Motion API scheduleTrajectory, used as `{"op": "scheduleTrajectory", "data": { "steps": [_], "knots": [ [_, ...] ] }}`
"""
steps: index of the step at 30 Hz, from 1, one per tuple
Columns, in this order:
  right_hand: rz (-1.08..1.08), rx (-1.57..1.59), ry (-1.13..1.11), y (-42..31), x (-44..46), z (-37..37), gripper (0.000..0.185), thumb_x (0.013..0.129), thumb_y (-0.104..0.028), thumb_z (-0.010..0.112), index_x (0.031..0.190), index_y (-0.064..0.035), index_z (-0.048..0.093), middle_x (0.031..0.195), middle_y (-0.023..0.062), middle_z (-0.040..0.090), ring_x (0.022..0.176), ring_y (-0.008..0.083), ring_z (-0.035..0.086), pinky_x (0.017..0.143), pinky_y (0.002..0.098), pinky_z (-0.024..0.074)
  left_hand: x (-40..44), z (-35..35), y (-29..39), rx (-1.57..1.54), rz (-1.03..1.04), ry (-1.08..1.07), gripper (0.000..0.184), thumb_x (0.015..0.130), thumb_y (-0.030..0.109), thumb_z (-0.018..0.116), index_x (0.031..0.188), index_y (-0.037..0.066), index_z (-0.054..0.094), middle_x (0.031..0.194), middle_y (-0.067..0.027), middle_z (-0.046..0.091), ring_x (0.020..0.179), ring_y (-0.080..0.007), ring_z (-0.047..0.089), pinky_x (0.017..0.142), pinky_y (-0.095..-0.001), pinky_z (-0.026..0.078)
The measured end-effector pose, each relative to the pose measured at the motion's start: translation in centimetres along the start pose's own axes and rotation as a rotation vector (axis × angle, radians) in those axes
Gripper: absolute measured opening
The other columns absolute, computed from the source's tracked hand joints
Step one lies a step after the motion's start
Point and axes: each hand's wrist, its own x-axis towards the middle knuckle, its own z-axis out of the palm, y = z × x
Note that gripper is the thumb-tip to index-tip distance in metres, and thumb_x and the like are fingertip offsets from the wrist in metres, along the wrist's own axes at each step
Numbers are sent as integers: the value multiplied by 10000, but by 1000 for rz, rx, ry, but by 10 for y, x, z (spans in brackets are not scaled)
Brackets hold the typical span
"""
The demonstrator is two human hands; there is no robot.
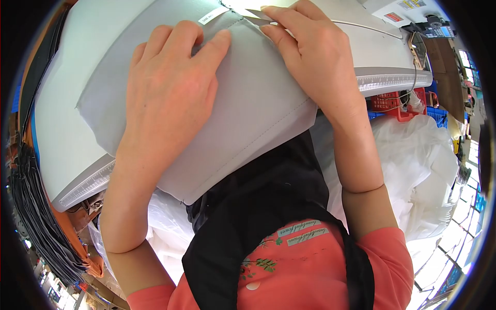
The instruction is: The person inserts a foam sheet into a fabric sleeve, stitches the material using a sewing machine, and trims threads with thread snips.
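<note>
A grey fabric piece [258, 103] with stitched seams lies over the table edge in front of me. My left hand [170, 77] rests on it, fingers bent and thumb spread apart, pressing the cloth. Just beyond the left thumb, a small white label [213, 15] with print sits at the fabric's far seam, beside some dark thread. My right hand [310, 46] grips small metal thread snips [261, 20] between thumb and fingers. Their blades point left, close to the seam near the label. The handle is mostly hidden by the hand.
The white table [67, 119] has a ruler strip [395, 81] along its front edge. A machine with a control panel [439, 31] stands at upper right. Below are a red basket [387, 105] and white plastic sheeting [413, 160]. Dark layered material [41, 217] hangs at left.
</note>
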Motion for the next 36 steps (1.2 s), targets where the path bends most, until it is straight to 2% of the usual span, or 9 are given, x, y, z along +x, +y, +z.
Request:
{"op": "scheduleTrajectory", "data": {
  "steps": [9, 14, 19, 25, 30, 36],
  "knots": [
    [28, -57, -89, -8, 0, -11, 212, 886, -154, 666, 1070, -53, 698, 903, 109, 619, 652, 291, 622, 581, 358, 531, 12, -7, 8, 106, -38, -162, 442, 778, -43, 602, 1190, 98, 679, 1072, -38, 589, 935, -219, 543, 850, -320, 475],
    [-8, -33, -37, -17, -1, -26, 210, 893, -157, 659, 1070, -48, 688, 910, 110, 617, 654, 281, 624, 574, 348, 528, 10, 4, 4, 26, 25, -42, 443, 775, -36, 597, 1195, 82, 672, 1147, -40, 610, 1018, -240, 558, 923, -337, 466],
    [-14, -41, -81, -6, -1, -9, 203, 903, -167, 650, 1060, -43, 682, 906, 109, 614, 653, 271, 623, 567, 333, 524, 9, 5, 3, -15, 35, -40, 446, 778, -36, 586, 1205, 68, 662, 1232, -33, 618, 1099, -249, 559, 988, -351, 443],
    [-32, -51, -67, -10, 0, -10, 202, 912, -180, 642, 1054, -41, 673, 901, 117, 609, 649, 289, 619, 569, 347, 519, 9, 5, 3, -21, 31, -47, 439, 790, -38, 576, 1209, 62, 658, 1266, -26, 621, 1116, -240, 559, 1001, -348, 434],
    [65, 17, -29, -25, 1, -13, 176, 919, -172, 627, 1028, -38, 662, 895, 132, 607, 649, 314, 617, 572, 379, 516, 8, 7, 2, -34, 36, -34, 444, 791, -41, 570, 1214, 62, 657, 1258, -20, 625, 1118, -238, 558, 1003, -348, 437],
    [83, 0, -89, -23, 5, -13, 141, 919, -147, 613, 994, -32, 646, 889, 157, 605, 655, 343, 616, 583, 409, 513, 9, 5, 3, -24, 39, -48, 445, 799, -33, 564, 1224, 64, 656, 1264, -16, 628, 1121, -235, 559, 1004, -346, 438]
  ]
}}
